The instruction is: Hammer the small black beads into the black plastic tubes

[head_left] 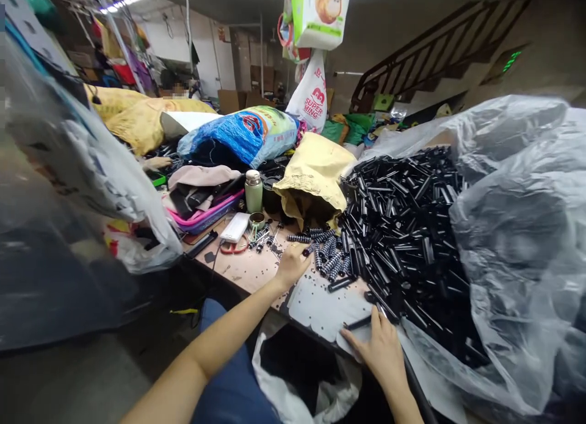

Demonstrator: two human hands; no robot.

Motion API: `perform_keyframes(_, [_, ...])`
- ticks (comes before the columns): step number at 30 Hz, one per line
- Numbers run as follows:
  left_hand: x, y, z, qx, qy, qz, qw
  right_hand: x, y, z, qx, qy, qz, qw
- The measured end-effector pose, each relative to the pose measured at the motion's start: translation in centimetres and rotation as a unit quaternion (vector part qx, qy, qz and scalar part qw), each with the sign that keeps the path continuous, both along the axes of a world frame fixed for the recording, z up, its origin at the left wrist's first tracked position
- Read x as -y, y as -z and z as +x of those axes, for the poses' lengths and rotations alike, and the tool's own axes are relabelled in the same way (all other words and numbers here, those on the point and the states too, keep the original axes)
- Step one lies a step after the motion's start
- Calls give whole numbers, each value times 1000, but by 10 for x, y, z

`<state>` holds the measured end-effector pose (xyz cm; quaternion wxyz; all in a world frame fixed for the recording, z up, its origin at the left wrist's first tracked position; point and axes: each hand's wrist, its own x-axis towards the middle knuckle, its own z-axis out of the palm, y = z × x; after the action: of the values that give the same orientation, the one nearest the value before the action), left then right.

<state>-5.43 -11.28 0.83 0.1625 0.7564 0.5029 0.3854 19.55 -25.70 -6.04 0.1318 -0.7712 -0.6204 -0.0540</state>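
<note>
My left hand [293, 266] reaches over the table, its fingertips closed on a ribbed black-and-white piece [309, 249] at the edge of a small pile of similar ribbed pieces [330, 256]. Near the table's front edge, my right hand [383, 346] has its thumb and fingers around a short black tube [359, 323]; the fingers partly hide its right end. A large heap of glossy black tubes [398, 222] lies just beyond and to the right of this hand. Another black tube [341, 283] rests between the ribbed pile and my right hand.
A yellow sack [315, 168] opens toward the ribbed pieces. Behind my left hand are a green flask [253, 192], a white power bank [235, 227] and red-handled scissors [234, 248]. Clear plastic sheeting [517, 241] borders the heap. A bag [274, 393] hangs open below the table edge.
</note>
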Motion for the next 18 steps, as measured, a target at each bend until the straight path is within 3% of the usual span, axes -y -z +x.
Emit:
perform_keyframes(2, [27, -4, -5, 0, 58, 31, 998, 2, -5, -5, -6, 2, -7, 1000])
perform_keyframes(5, [53, 5, 1, 16, 147, -8, 989, 2, -13, -16, -46, -5, -6, 999])
perform_keyframes(8, [58, 24, 18, 166, 218, -95, 957, 3, -20, -25, -135, -41, 40, 989])
perform_keyframes(10, [55, 32, 30, 297, 202, -170, 918, 7, -24, -28, -202, -71, 58, 975])
perform_keyframes(13, [54, 27, 42, 462, 161, -302, 818, 15, -35, -31, -267, -112, 49, 956])
perform_keyframes(15, [57, 17, 43, 508, 165, -379, 756, 20, -48, -35, -285, -154, 30, 945])
perform_keyframes(18, [64, 4, 39, 502, 190, -437, 722, 21, -69, -44, -309, -234, 4, 922])
